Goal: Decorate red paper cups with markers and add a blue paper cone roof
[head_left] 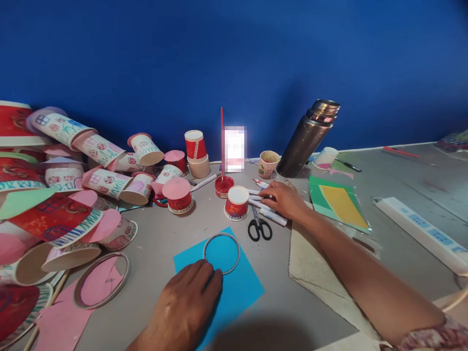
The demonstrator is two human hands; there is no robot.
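On the grey table lies a sheet of blue paper with a thin grey ring flat on it. My left hand rests on the paper, its curled fingers gripping the ring's near edge. My right hand is over a small group of white markers, fingers bent and closed at one of them; its far side is partly covered by the hand. Black-handled scissors lie just below the markers. Left of them stands an upside-down red paper cup, beside a small red pot holding an upright red stick.
Decorated paper cups are piled on the left, near a second ring and pink paper. A dark flask leans by the blue wall. Coloured sheets, a cloth and a power strip lie right.
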